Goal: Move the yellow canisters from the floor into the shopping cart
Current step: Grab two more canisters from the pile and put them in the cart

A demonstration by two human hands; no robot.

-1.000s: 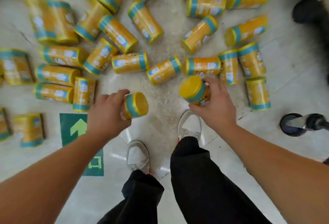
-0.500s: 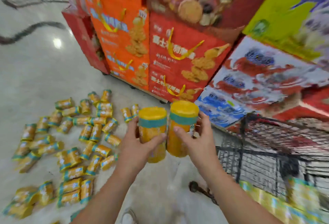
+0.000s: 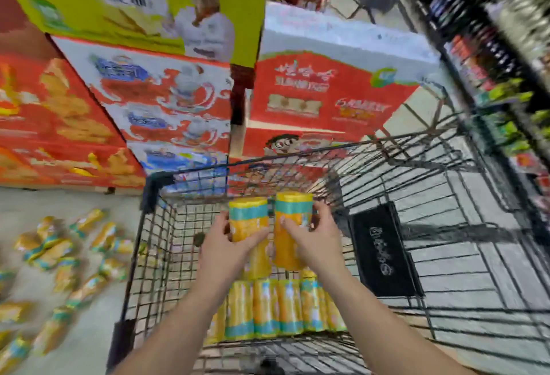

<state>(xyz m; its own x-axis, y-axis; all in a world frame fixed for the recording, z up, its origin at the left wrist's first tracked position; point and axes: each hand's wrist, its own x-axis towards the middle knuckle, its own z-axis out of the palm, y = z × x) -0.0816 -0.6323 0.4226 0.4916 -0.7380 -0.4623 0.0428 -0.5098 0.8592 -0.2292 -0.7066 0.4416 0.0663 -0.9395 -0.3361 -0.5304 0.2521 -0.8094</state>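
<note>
My left hand (image 3: 221, 251) grips a yellow canister with a teal band (image 3: 248, 220), held upright. My right hand (image 3: 312, 240) grips a second yellow canister (image 3: 291, 214) right beside it. Both are held over the inside of the black wire shopping cart (image 3: 184, 170). A row of several yellow canisters (image 3: 276, 306) lies in the cart below my hands. Several more yellow canisters (image 3: 56, 264) lie scattered on the pale floor to the left of the cart.
Stacked red, white and green product boxes (image 3: 166, 100) rise just beyond the cart's far rim. A black sign panel (image 3: 381, 251) hangs on the cart's right side. Store shelving (image 3: 503, 56) runs along the right. The image is blurred.
Both canisters were lifted from the floor and carried rightward; the view swung from the floor pile to the cart, and my hands now hold them over its basket.
</note>
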